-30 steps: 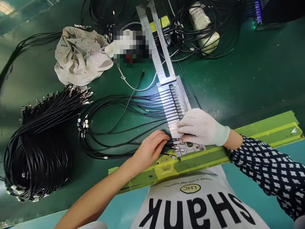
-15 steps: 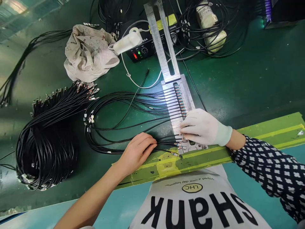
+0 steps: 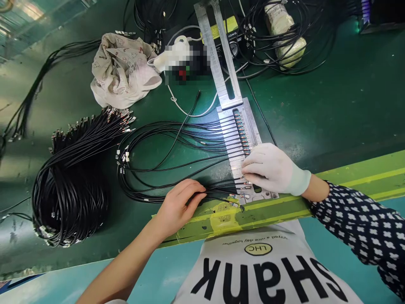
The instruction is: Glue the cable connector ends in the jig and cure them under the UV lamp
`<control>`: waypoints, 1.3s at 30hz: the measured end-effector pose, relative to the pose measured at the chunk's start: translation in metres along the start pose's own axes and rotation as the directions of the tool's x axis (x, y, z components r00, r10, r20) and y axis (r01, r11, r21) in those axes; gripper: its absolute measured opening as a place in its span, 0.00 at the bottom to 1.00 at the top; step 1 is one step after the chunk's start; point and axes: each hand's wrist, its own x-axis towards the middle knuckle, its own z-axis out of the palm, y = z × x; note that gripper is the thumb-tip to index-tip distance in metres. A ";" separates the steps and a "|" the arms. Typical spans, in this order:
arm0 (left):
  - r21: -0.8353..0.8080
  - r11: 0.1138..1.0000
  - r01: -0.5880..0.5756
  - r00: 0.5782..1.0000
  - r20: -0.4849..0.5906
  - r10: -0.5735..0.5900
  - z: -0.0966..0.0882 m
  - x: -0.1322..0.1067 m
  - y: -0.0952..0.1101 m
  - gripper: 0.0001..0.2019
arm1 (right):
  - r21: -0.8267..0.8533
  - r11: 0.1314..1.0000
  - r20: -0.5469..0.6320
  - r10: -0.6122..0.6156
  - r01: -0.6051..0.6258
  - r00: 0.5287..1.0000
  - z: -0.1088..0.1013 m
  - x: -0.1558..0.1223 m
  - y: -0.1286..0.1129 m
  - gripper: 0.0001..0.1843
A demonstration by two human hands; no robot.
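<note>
1. Now, out on your green counter (image 3: 332, 114), the big cable bundle (image 3: 72, 194) lies to your left, seemingly kept clear of your working spot.
2. Nearer, looped black cables (image 3: 134, 193) sweep right onto the slotted metal plate (image 3: 236, 168), whose grooves apparently hold the seated ones parallel.
3. Your gloved right hand (image 3: 268, 169) is over that plate, fingers curled and bunched; what they pinch, if anything, is hidden.
4. Your bare left hand (image 3: 182, 205) pinches the nearest cables between thumb and fingers, probably steadying them.
5. Smallest, loose connector tips (image 3: 245, 196) rest at the plate's near end.
</note>
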 end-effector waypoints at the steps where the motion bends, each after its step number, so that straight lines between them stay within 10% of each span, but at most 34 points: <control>1: -0.029 0.999 0.013 0.999 -0.031 -0.014 -0.002 -0.001 0.003 0.08 | 0.008 1.000 -0.002 0.003 -0.003 1.000 0.000 0.000 -0.001 0.06; 8: 0.056 0.998 0.005 0.976 -0.219 0.007 0.009 0.021 0.010 0.10 | 0.100 0.992 0.055 -0.083 0.077 0.995 -0.012 0.003 0.004 0.05; 15: 0.248 0.952 -0.179 0.973 -0.100 0.209 0.037 0.065 -0.011 0.09 | 0.033 0.976 -0.172 0.218 -0.215 0.961 -0.035 -0.010 0.033 0.07; 23: 0.327 0.886 -0.328 0.944 0.148 0.295 0.018 0.088 -0.024 0.22 | 0.103 0.964 -0.182 0.261 -0.246 0.948 -0.033 -0.008 0.035 0.07; 39: 0.328 0.885 -0.329 0.944 0.128 0.304 0.015 0.085 -0.031 0.25 | 0.188 0.939 -0.164 0.317 -0.286 0.934 -0.034 -0.006 0.041 0.07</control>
